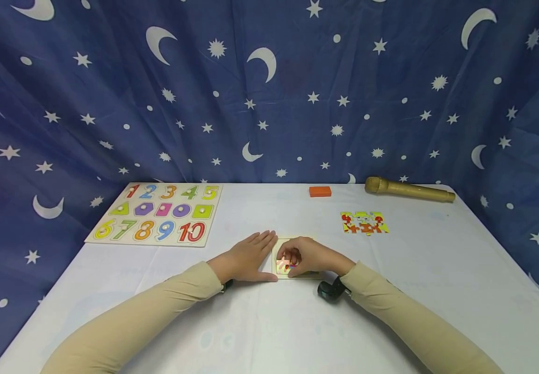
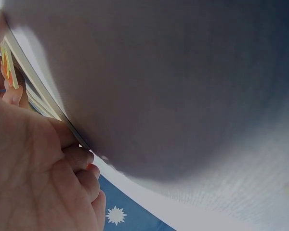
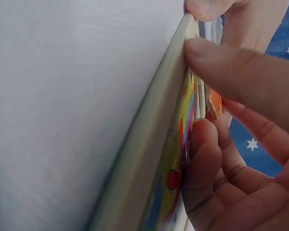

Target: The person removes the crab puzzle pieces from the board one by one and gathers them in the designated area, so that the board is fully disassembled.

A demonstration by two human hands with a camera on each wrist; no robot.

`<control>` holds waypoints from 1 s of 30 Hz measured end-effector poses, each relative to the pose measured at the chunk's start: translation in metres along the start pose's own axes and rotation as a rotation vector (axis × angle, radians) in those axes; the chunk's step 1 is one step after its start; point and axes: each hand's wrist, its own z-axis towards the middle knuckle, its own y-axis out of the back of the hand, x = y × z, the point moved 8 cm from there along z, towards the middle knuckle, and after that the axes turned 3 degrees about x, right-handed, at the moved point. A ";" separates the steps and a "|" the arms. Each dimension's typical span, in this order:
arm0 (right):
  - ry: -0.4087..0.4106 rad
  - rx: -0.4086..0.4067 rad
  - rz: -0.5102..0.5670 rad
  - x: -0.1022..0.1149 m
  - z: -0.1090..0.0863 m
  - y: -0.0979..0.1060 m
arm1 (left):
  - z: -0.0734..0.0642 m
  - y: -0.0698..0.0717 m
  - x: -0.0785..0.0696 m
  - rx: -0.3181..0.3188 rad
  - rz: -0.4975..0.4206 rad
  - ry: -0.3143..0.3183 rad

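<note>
In front of me lies a small framed jigsaw puzzle board [image 1: 274, 259], partly covered by my hands. My left hand [image 1: 250, 257] has its fingers extended, with the fingertips and thumb touching the board's left edge. Over the board, my right hand [image 1: 313, 255] pinches a jigsaw puzzle piece [image 3: 214, 103] with orange on it. That piece also shows in the left wrist view, a yellow and orange puzzle piece [image 2: 8, 67] tilted up between the fingers. Colourful printed pieces [image 3: 173, 180] lie inside the frame. The right hand hides much of the picture.
More jigsaw pieces [image 1: 365, 222] lie together to the right, beyond my right hand. At the back are an orange block [image 1: 320, 191] and a gold microphone [image 1: 409, 190]. A number and shape peg board [image 1: 157, 210] lies at the left. Behind the table hangs a blue curtain [image 1: 297, 140].
</note>
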 end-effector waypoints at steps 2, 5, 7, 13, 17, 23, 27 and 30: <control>-0.005 0.002 0.000 0.000 0.000 0.000 | 0.000 0.000 0.000 0.002 -0.002 0.000; -0.019 0.005 0.003 0.000 0.000 0.000 | -0.001 0.000 0.000 -0.001 -0.008 0.000; -0.029 0.006 0.008 0.000 0.000 0.000 | -0.001 0.000 0.000 0.002 -0.009 0.001; -0.041 0.007 0.010 0.001 0.000 -0.001 | -0.001 -0.001 0.001 0.005 -0.009 0.005; -0.041 0.006 -0.007 0.002 0.000 -0.001 | 0.000 -0.001 0.001 -0.002 -0.010 0.002; -0.015 0.002 -0.025 0.003 0.000 -0.001 | 0.000 -0.001 0.001 -0.003 -0.016 -0.001; 0.005 -0.015 -0.012 0.003 -0.002 0.003 | 0.000 -0.002 0.001 0.001 -0.020 -0.003; -0.006 -0.032 -0.003 0.000 -0.004 0.006 | 0.000 -0.002 0.001 0.003 -0.015 0.000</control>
